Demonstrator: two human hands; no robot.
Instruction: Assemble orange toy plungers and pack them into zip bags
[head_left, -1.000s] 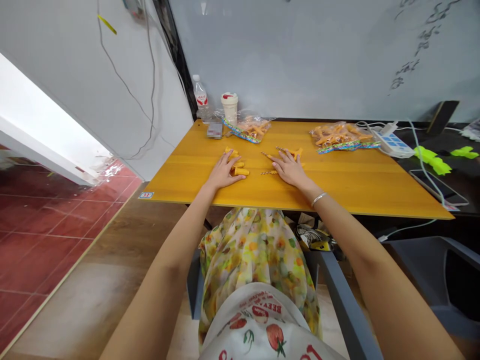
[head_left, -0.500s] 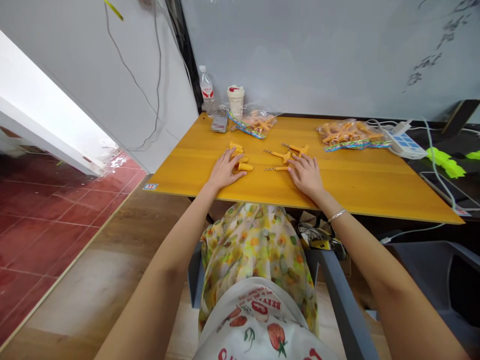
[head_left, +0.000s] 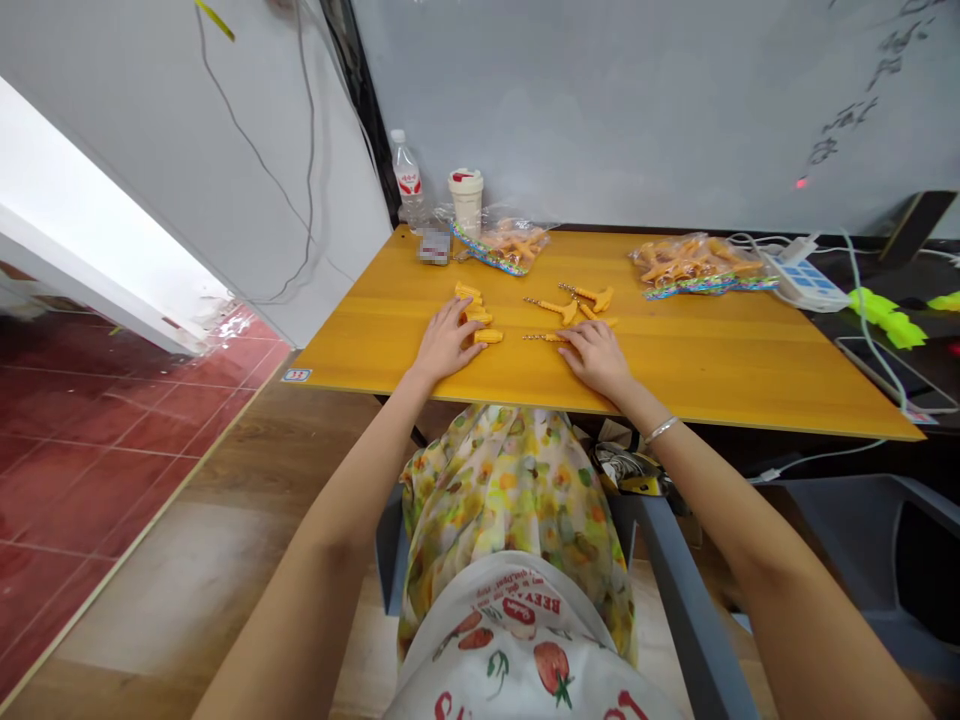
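My left hand [head_left: 444, 342] lies on the table with fingers spread over several short orange caps. The nearest orange cap [head_left: 489, 337] sits by its thumb and forefinger; others are partly hidden under the fingers. My right hand [head_left: 600, 355] has its fingers closed on the handle end of the nearest orange corkscrew [head_left: 551, 338], whose metal spiral points left. Its handle is mostly covered by the hand. Just beyond lie more orange corkscrews with T-shaped handles, one corkscrew [head_left: 559, 309] in the middle and another corkscrew [head_left: 592, 297] farther back.
Clear bags of orange parts lie at the back, one bag [head_left: 514, 243] left and one bag [head_left: 694, 262] right. A bottle [head_left: 407, 180], a lidded cup [head_left: 466, 203] and a small box [head_left: 434, 246] stand back left. A power strip [head_left: 810, 285] with cables is at right.
My right hand has moved left and closed its fingers on the nearest corkscrew. My left hand stays by the caps. The view has shifted slightly.
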